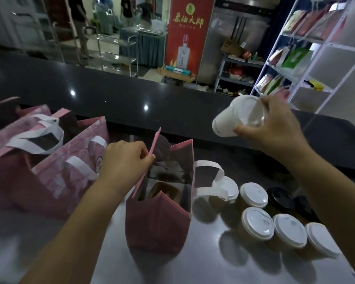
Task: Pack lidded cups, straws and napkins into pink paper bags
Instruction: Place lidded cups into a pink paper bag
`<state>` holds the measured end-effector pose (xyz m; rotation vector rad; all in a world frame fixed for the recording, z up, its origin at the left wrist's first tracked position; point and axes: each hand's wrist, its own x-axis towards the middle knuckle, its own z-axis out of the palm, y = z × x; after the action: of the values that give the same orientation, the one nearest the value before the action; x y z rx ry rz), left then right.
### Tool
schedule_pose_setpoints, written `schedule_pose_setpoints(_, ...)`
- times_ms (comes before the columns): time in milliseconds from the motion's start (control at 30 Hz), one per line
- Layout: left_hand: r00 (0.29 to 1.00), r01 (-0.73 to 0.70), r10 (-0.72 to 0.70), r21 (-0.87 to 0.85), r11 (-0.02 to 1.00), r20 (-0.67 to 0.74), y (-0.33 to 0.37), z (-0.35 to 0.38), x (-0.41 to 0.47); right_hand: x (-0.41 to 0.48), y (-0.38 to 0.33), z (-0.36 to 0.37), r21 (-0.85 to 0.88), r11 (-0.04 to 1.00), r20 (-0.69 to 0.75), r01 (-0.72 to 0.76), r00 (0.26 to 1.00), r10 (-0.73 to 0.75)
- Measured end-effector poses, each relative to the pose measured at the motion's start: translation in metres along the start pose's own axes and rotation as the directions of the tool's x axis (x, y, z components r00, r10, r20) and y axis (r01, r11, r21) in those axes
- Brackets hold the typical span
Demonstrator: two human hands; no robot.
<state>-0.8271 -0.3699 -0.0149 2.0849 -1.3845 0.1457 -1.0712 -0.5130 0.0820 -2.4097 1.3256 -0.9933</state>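
Note:
An open pink paper bag stands on the steel counter in front of me, with a brown cup holder visible inside. My left hand pinches the bag's left rim and holds it open. My right hand grips a white cup with a clear lid, tilted on its side in the air up and to the right of the bag. Several more lidded cups stand on the counter right of the bag, some with white lids, some with black lids.
Two more pink bags with white handles stand close to the left. A dark raised ledge runs across behind the counter. White shelving stands at the far right. A person stands in the background room.

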Motion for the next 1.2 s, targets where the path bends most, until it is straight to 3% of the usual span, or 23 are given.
schedule_pose_setpoints(67,1.000,0.016,-0.016,-0.022,1.000,0.017,-0.003,-0.001,-0.001,0.009,-0.016,0.010,0.107,0.993,0.049,0.058,0.997,-0.064)
schedule_pose_setpoints(167,0.999,0.021,-0.020,-0.046,0.999,0.039,-0.010,-0.003,0.002,0.011,-0.042,0.040,0.218,0.974,0.325,0.060,0.937,-0.131)
schedule_pose_setpoints(267,0.999,0.012,-0.010,-0.039,0.999,0.039,-0.019,-0.004,0.010,0.008,-0.058,0.083,0.092,0.989,0.580,0.120,0.800,-0.151)
schedule_pose_setpoints(400,0.999,-0.005,0.007,-0.067,0.998,0.031,-0.027,-0.007,0.015,-0.001,-0.068,0.133,-0.129,0.909,0.750,0.395,0.639,-0.171)
schedule_pose_setpoints(533,0.998,-0.043,0.047,-0.062,0.997,0.052,-0.038,-0.008,0.016,-0.008,-0.072,0.175,-0.258,0.714,0.826,0.651,0.532,-0.187)
schedule_pose_setpoints(667,0.997,-0.050,0.055,-0.083,0.995,0.061,-0.048,-0.010,0.018,-0.012,-0.065,0.201,-0.302,0.610,0.845,0.733,0.502,-0.185)
schedule_pose_setpoints(867,0.992,-0.053,0.067,-0.125,0.991,0.110,-0.060,-0.012,0.021,-0.016,-0.061,0.220,-0.333,0.610,0.892,0.719,0.450,-0.042)
schedule_pose_setpoints(1000,0.989,-0.060,0.075,-0.123,0.991,0.128,-0.064,-0.010,0.023,-0.007,-0.064,0.226,-0.306,0.604,0.886,0.736,0.452,-0.102)
schedule_pose_setpoints(1200,0.992,-0.067,0.073,-0.068,0.995,0.101,-0.067,-0.010,0.028,-0.001,-0.063,0.239,-0.227,0.591,0.932,0.774,0.349,-0.101)
